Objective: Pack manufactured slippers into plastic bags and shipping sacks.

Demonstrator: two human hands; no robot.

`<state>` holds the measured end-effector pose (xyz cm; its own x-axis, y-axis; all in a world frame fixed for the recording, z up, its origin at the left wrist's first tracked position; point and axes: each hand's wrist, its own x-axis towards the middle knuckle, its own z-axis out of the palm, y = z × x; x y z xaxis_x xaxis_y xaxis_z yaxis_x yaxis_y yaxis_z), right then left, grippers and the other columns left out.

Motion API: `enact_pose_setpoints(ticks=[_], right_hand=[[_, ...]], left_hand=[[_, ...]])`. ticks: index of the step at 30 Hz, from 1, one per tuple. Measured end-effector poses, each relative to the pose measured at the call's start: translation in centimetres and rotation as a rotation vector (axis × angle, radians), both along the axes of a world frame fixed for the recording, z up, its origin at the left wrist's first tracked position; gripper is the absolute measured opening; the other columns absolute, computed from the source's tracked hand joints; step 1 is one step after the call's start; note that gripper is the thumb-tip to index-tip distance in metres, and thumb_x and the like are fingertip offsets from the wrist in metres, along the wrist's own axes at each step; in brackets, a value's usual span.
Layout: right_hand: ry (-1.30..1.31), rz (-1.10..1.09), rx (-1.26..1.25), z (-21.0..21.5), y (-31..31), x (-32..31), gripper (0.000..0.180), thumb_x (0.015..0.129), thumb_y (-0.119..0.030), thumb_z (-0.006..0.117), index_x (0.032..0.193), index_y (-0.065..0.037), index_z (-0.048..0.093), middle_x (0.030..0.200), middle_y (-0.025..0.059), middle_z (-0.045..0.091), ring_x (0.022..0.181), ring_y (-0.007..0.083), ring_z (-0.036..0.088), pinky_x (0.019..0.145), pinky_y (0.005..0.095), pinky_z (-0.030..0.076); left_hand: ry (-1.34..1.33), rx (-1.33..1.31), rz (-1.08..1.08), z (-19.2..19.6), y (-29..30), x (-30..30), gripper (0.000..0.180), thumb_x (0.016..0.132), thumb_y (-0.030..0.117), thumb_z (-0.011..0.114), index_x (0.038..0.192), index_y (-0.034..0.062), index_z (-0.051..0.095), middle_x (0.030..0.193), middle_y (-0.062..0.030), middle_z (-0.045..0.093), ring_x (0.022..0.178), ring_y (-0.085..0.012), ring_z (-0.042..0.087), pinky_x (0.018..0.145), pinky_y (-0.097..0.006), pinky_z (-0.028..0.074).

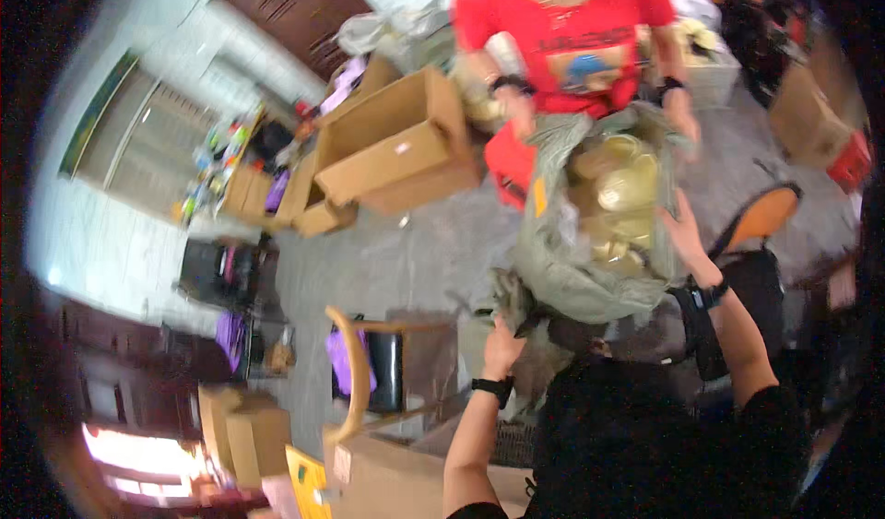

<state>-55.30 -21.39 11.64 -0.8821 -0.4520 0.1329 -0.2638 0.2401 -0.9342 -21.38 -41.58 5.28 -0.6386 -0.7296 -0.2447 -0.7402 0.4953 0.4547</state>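
Observation:
A large grey-green woven sack (590, 284) stands wide at its mouth between me and another person. Inside it are several yellowish, glossy rounded pieces (627, 190); blur hides their exact kind. My left hand (502, 348) is closed round a bunched grey-green fold beside the sack's lower left. At the sack's right rim, my right hand (680, 229) grips the edge, its fingers partly blurred. Across from me, a person in a red shirt (576, 49) has one hand (519, 115) at the far left of the rim and the other (682, 124) at the far right.
A big cardboard box (396, 141) stands on the grey floor (406, 261) to the left. A curved wooden chair (350, 376) and another carton (387, 477) are near my left arm. An orange-topped chair (767, 213) and a black bag (737, 312) lie right.

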Motion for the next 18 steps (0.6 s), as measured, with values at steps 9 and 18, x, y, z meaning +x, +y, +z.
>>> enact_pose_setpoints(ticks=[9,18], right_hand=[[0.228,-0.226,-0.094,-3.9,-0.5,-2.4,0.053,0.084,-0.018,0.051,0.127,0.005,0.030,0.127,0.0195,0.040,0.118,0.0262,0.038,0.098,0.0328,0.028],[0.154,-0.968,0.473,0.7,-1.5,-3.2,0.061,0.082,-0.045,0.046,0.129,-0.008,0.034,0.126,0.0159,0.043,0.113,0.0340,0.043,0.092,0.0369,0.034]], left_hand=[[0.073,-0.117,0.563,3.6,-1.5,14.0,0.043,0.079,0.022,0.055,0.112,-0.0031,0.044,0.086,-0.0270,0.058,0.082,-0.0414,0.055,0.069,-0.048,0.043],[0.265,0.014,0.577,0.9,-5.1,21.9,0.027,0.080,0.020,0.057,0.093,-0.0030,0.052,0.088,-0.0221,0.057,0.083,-0.0386,0.055,0.069,-0.042,0.042]])
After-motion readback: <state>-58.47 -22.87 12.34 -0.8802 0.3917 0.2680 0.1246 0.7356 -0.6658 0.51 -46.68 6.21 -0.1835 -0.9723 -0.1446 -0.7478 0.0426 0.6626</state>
